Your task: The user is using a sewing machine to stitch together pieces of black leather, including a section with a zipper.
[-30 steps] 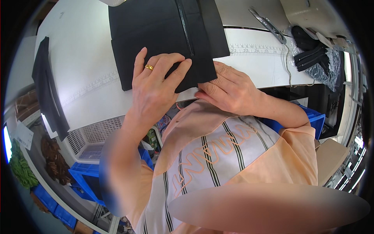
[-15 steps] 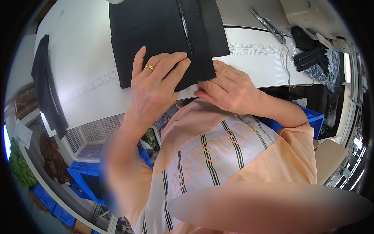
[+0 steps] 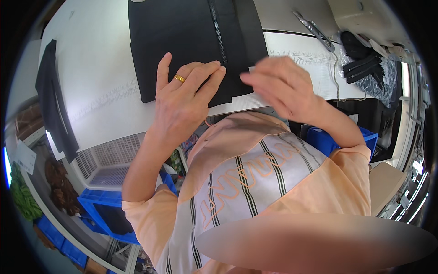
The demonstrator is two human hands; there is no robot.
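A black fabric piece (image 3: 178,41) lies on the white table, with a metal-toothed zipper (image 3: 216,32) set in it. My left hand (image 3: 185,93), with a gold ring on one finger, rests on its lower part. Its fingers are stretched out, the fingertips on the cloth beside the zipper's lower end. Just over the fabric's lower right edge is my right hand (image 3: 287,86), smeared by motion. Its fingertips point left toward the cloth, and I cannot tell whether they grip anything.
Printed ruler scales run along the white tabletop (image 3: 100,59). At the back right lie thread snips (image 3: 315,31) and a plastic bag with black zippers (image 3: 378,75). A dark strip (image 3: 57,100) hangs over the left edge. Below stand a white basket (image 3: 105,160) and blue crates (image 3: 105,210).
My right hand has let go of the fabric's lower right corner and moved up and right. That corner now lies differently. My left hand has stayed almost in place.
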